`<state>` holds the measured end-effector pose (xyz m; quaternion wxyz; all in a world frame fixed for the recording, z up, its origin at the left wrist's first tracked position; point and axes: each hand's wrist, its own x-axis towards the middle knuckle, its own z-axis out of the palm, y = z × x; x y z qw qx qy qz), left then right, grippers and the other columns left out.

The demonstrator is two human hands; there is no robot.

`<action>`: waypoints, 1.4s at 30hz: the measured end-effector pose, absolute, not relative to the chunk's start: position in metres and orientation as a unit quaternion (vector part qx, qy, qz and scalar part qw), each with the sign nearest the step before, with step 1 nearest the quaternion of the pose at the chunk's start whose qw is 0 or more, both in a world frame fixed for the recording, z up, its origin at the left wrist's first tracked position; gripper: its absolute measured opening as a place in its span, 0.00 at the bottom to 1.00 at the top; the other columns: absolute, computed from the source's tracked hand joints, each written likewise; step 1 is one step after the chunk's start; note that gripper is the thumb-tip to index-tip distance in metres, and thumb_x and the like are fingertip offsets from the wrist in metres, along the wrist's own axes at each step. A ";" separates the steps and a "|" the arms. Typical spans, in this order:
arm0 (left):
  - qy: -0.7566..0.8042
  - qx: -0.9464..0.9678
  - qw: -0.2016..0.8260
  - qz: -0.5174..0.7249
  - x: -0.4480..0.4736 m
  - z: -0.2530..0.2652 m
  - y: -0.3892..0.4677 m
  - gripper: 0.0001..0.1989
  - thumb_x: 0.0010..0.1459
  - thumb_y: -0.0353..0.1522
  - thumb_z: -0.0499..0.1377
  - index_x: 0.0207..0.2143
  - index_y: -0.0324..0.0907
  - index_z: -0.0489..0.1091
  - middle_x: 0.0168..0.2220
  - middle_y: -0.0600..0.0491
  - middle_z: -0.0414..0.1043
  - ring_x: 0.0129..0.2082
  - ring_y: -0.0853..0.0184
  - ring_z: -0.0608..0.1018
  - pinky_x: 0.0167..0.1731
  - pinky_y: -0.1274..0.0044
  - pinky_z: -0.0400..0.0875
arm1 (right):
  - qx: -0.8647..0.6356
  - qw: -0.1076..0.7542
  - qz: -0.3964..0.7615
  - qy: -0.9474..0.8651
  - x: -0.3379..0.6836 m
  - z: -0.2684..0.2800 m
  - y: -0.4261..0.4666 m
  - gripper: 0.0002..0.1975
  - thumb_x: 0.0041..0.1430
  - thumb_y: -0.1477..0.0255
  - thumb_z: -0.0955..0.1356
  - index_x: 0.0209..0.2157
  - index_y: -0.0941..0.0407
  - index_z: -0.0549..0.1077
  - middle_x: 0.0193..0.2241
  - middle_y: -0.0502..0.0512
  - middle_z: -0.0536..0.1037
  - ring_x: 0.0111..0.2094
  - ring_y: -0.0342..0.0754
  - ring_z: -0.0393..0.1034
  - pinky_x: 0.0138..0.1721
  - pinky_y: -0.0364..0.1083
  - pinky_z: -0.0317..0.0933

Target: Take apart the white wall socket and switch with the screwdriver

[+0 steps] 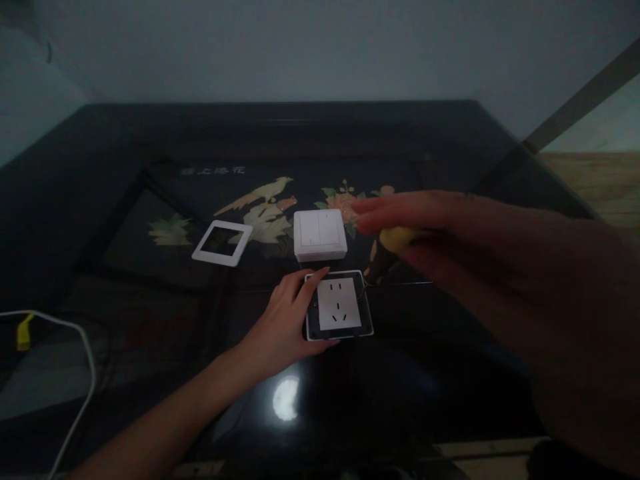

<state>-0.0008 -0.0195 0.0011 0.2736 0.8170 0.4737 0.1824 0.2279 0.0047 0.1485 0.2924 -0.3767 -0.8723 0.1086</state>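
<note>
At the right of the frame, the right hand [505, 280] was blurred and hid part of a yellow-topped tool [397, 239], whose tip was too dim to make out. The left hand [287, 317], at lower centre, covered part of the socket [339, 305]. The left and bottom edges cut off a white cord [86, 343].
</note>
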 end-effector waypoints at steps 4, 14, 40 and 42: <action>0.470 0.822 0.265 0.183 -0.001 0.000 -0.019 0.51 0.48 0.38 0.70 0.66 0.50 0.42 0.60 0.41 0.55 0.60 0.44 0.63 0.58 0.49 0.64 | -0.406 0.333 0.030 -0.850 0.218 0.142 0.006 0.10 0.61 0.66 0.72 0.44 0.51 0.78 0.46 0.52 0.79 0.49 0.49 0.75 0.49 0.47 0.72; 0.468 0.819 0.272 0.190 -0.001 0.000 -0.019 0.51 0.48 0.38 0.70 0.67 0.52 0.41 0.60 0.42 0.55 0.61 0.45 0.63 0.58 0.50 0.64 | -0.389 0.316 0.118 -0.857 0.226 0.144 0.009 0.12 0.64 0.70 0.69 0.48 0.49 0.75 0.48 0.50 0.80 0.47 0.51 0.77 0.47 0.50 0.74; 0.466 0.819 0.276 0.188 -0.002 -0.001 -0.019 0.51 0.48 0.39 0.70 0.67 0.47 0.43 0.60 0.41 0.55 0.61 0.46 0.62 0.60 0.52 0.62 | -0.354 0.262 0.070 -0.895 0.230 0.149 0.006 0.16 0.67 0.67 0.65 0.55 0.55 0.70 0.50 0.51 0.78 0.50 0.46 0.74 0.50 0.42 0.71; 0.465 0.820 0.275 0.191 -0.002 -0.001 -0.019 0.51 0.47 0.39 0.71 0.67 0.47 0.44 0.60 0.41 0.55 0.61 0.46 0.62 0.60 0.51 0.62 | -0.365 0.285 0.040 -0.886 0.226 0.146 0.006 0.16 0.65 0.63 0.68 0.50 0.54 0.73 0.47 0.53 0.78 0.49 0.47 0.74 0.47 0.42 0.72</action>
